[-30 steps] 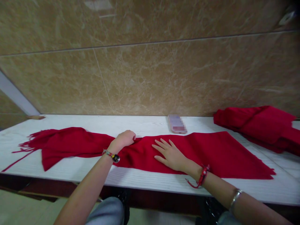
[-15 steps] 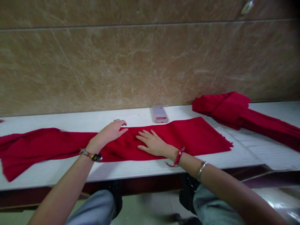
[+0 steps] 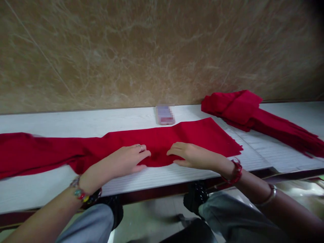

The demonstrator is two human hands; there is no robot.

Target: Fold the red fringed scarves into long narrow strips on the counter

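Observation:
A long strip of red cloth (image 3: 192, 135) lies stretched from left to right over the white tabletop (image 3: 141, 180), with a jagged right end and creases toward the left. My left hand (image 3: 126, 160), with a ring on one finger, rests on the cloth near its front edge. Its fingers are a little bent and the thumb is apart. Facing it, my right hand (image 3: 188, 155) touches the same cloth, fingers slightly curved, thumb apart. Between the two hands a short stretch of red fabric shows, and neither hand visibly grips it.
Behind the cloth lies a phone (image 3: 165, 115), partly blurred out. More red cloth (image 3: 233, 108) is heaped and folded at the right, against the brown marbled wall (image 3: 126, 57). The table's front edge runs just above my knees.
Both hands have moved toward me to the cloth's front edge, the right hand also shifting rightward. The cloth at the left has moved and bunched differently. The view has tilted slightly.

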